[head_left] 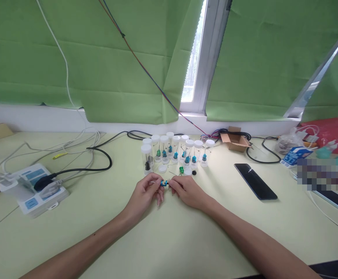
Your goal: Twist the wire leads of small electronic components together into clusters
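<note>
My left hand (148, 190) and my right hand (188, 190) meet at the middle of the table, both with fingers pinched. Between the fingertips is a small bright blue part (164, 183), gripped from either side; its exact kind is too small to make out. A thin metal pin shows beside my left thumb. Just beyond my hands stand several clear vials (175, 150) with white caps, holding blue, green or black pieces with thin pins. Nearer lie a loose green piece (181, 169), a small black piece (194, 172) and a white cap (162, 169).
On the left stands a white power strip (38, 186) with a black plug and cables. A black phone (255, 181) lies on the right. Behind it are an open cardboard box (234, 140) and coiled black cable (263, 155). A blue-and-white packet (297, 155) sits further right.
</note>
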Demonstrator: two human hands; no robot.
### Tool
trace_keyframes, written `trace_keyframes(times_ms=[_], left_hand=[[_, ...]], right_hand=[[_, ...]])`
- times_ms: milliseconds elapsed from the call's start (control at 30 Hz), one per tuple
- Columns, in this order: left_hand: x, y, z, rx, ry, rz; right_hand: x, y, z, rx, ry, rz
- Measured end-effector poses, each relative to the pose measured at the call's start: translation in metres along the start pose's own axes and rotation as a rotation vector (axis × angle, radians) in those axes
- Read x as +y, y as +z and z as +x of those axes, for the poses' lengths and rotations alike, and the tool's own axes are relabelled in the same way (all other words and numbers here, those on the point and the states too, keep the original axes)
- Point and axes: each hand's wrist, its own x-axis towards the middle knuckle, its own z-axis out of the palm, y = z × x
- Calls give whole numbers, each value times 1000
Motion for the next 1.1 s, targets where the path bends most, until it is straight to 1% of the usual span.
trace_keyframes(times_ms=[133,300,467,933,1100], left_hand=[[0,-1,0,16,-5,-10],[0,-1,1,34,-3,-33],[-1,-1,1,34,2,-33],[-1,0,0,12,9,-7],[1,1,0,12,4,-1]], right_hand=[[2,2,-1,36,16,32],[5,3,-3,54,-33,90],[7,3,-2,70,-35,108],[4,2,-2,66,-28,-9],[1,2,-1,37,-17,-31]])
